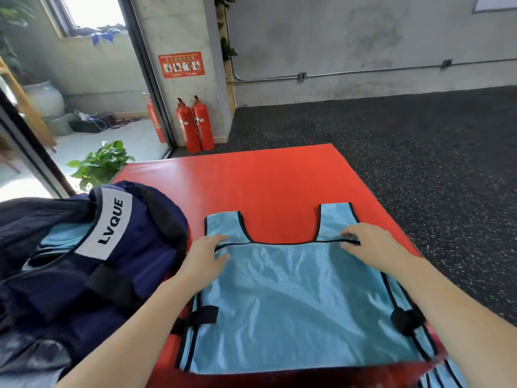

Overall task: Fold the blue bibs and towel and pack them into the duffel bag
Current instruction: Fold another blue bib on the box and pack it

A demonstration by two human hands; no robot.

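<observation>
A light blue mesh bib (296, 303) with black trim lies flat on the red mat (265, 186), its two shoulder straps pointing away from me. My left hand (205, 254) holds the bib's left edge by the armhole, thumb on top of the cloth. My right hand (369, 243) rests on the right side at the neckline trim, fingers bent down onto it. The navy duffel bag (92, 264) marked LVQUE stands at the left, with light blue cloth (64, 236) showing in its opening. More blue cloth (444, 373) hangs at the bottom right corner.
Two red fire extinguishers (194, 126) stand by a concrete pillar beyond the mat. A potted green plant (102, 163) sits at the mat's far left corner. Dark speckled flooring (419, 152) lies to the right and behind. A glass door frame runs along the left.
</observation>
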